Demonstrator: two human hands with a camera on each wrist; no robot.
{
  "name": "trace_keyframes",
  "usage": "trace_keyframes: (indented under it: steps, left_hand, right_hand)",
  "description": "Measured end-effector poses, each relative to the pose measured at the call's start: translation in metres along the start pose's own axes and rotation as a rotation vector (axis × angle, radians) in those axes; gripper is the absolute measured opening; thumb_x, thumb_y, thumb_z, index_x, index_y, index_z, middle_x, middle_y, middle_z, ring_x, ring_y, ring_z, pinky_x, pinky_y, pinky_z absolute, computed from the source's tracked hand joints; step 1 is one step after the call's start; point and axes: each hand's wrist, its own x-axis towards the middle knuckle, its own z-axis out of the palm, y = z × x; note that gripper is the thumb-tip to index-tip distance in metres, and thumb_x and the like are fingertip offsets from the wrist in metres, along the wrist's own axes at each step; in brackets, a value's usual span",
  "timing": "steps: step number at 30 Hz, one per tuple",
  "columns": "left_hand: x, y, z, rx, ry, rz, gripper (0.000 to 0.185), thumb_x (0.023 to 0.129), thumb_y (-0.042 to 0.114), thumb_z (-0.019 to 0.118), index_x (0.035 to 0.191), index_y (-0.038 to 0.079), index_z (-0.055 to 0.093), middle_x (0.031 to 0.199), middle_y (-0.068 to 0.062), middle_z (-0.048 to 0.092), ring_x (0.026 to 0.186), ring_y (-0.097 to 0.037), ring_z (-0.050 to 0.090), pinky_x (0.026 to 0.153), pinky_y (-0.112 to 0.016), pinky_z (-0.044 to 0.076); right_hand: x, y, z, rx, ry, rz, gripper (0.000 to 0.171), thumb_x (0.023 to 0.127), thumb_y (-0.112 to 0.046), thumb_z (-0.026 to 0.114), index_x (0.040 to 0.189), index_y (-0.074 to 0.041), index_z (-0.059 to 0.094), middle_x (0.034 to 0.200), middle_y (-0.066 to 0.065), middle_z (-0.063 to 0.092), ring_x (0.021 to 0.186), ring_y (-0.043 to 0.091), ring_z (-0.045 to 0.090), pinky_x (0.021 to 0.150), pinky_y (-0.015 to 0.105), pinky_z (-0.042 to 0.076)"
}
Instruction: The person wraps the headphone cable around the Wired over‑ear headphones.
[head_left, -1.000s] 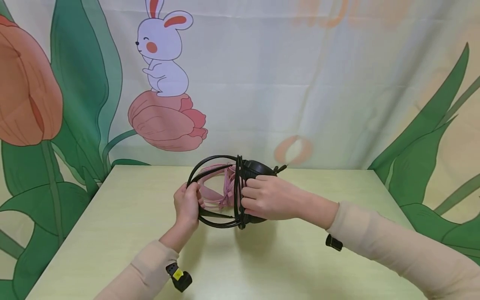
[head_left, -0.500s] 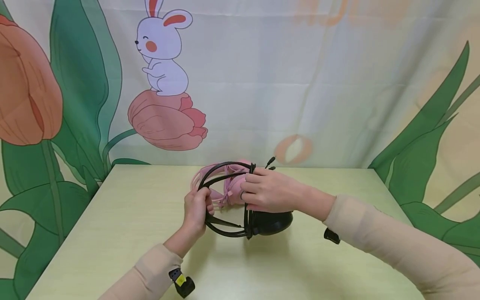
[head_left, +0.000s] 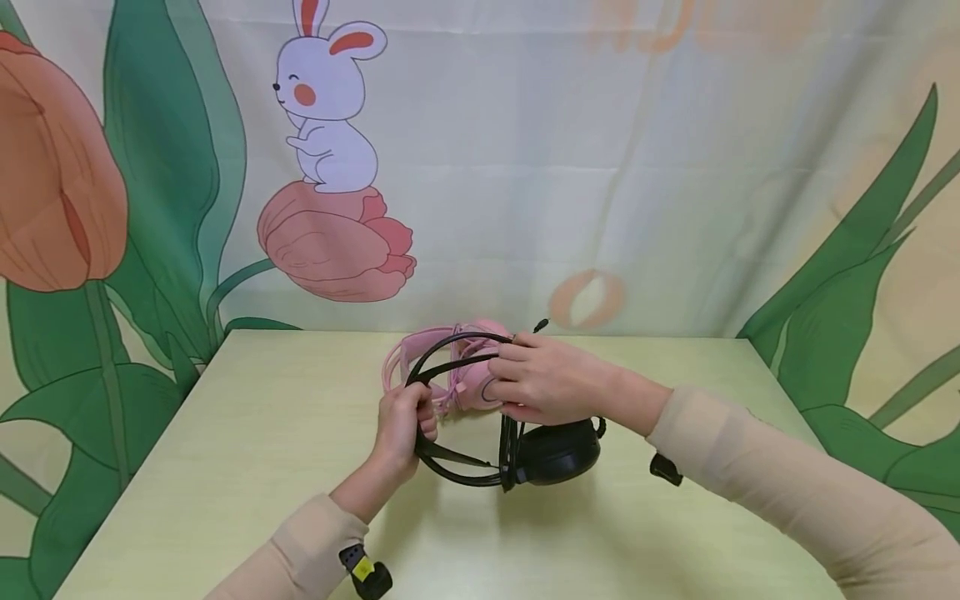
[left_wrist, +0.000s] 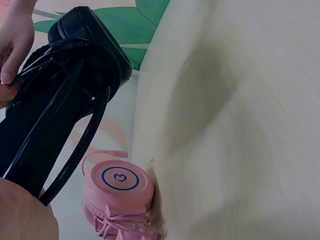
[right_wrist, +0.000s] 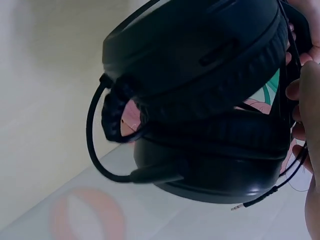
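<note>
My left hand grips the headband of a pair of black headphones, held up over the table. A black cable is wound around the headphones near the ear cups. With curled fingers, my right hand pinches strands of this cable by the upper ear cup, which it mostly hides in the head view. Both black ear cups show in the right wrist view, with a loose jack plug beneath them. Behind, a pair of pink headphones lies on the table, its own cord wrapped around it.
The pale table reaches back to a printed curtain with a rabbit and tulips. The pink headphones sit near the table's back edge, partly behind the black ones. A small black camera is strapped to my left wrist.
Both the black headphones and my left hand have shifted right and nearer to me. My right hand has moved from the middle of the wound cable to its upper end. More of the pink headphones shows.
</note>
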Motion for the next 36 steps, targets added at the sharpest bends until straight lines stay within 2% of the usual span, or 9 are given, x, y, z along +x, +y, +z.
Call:
trace_keyframes:
  steps: [9, 15, 21, 26, 32, 36]
  left_hand:
    - [-0.001, -0.002, 0.001, -0.048, 0.004, -0.022, 0.021, 0.08, 0.004, 0.035, 0.061, 0.012, 0.033, 0.045, 0.009, 0.026, 0.036, -0.002, 0.024, 0.035, -0.018, 0.018]
    - [0.0, -0.003, -0.001, -0.082, 0.012, -0.046, 0.02, 0.079, 0.005, 0.036, 0.061, 0.013, 0.031, 0.045, 0.009, 0.026, 0.035, -0.002, 0.025, 0.035, -0.018, 0.018]
    - [0.001, -0.004, -0.001, -0.092, 0.03, -0.048, 0.017, 0.077, 0.006, 0.037, 0.062, 0.013, 0.032, 0.045, 0.009, 0.027, 0.036, -0.003, 0.025, 0.036, -0.017, 0.019]
    - [0.001, -0.003, -0.001, -0.096, 0.048, -0.059, 0.016, 0.077, 0.005, 0.036, 0.063, 0.012, 0.032, 0.045, 0.008, 0.027, 0.037, -0.004, 0.024, 0.037, -0.018, 0.019]
    - [0.004, -0.001, -0.002, -0.091, 0.117, -0.038, 0.015, 0.077, 0.005, 0.037, 0.064, 0.012, 0.033, 0.046, 0.007, 0.028, 0.04, -0.005, 0.026, 0.038, -0.019, 0.021]
    - [0.006, -0.001, -0.004, -0.092, 0.161, -0.03, 0.014, 0.078, 0.006, 0.038, 0.065, 0.011, 0.034, 0.046, 0.006, 0.029, 0.04, -0.006, 0.027, 0.038, -0.019, 0.024]
  right_hand:
    - [-0.005, -0.001, 0.007, 0.01, 0.044, 0.039, 0.017, 0.085, -0.032, 0.058, 0.094, -0.018, 0.062, 0.092, 0.001, 0.053, 0.09, 0.022, 0.049, 0.084, 0.037, 0.039]
    - [-0.008, -0.003, 0.011, 0.008, 0.075, 0.065, 0.017, 0.086, -0.029, 0.057, 0.091, -0.013, 0.057, 0.096, 0.002, 0.054, 0.094, 0.023, 0.05, 0.086, 0.036, 0.04]
    - [-0.009, -0.006, 0.015, -0.008, 0.105, 0.094, 0.018, 0.084, -0.026, 0.06, 0.095, -0.013, 0.055, 0.098, 0.002, 0.054, 0.097, 0.021, 0.051, 0.085, 0.033, 0.042]
    - [-0.009, -0.008, 0.017, -0.079, 0.141, 0.12, 0.012, 0.087, -0.024, 0.056, 0.093, -0.013, 0.055, 0.096, 0.002, 0.054, 0.09, 0.02, 0.051, 0.08, 0.032, 0.043]
    - [-0.006, -0.014, 0.019, -0.171, 0.145, 0.241, 0.015, 0.086, -0.025, 0.058, 0.092, -0.011, 0.054, 0.086, 0.001, 0.052, 0.07, 0.018, 0.046, 0.06, 0.027, 0.039]
    - [-0.004, -0.017, 0.022, -0.191, 0.146, 0.295, 0.011, 0.087, -0.021, 0.057, 0.091, -0.011, 0.055, 0.082, 0.0, 0.052, 0.066, 0.017, 0.046, 0.056, 0.025, 0.039]
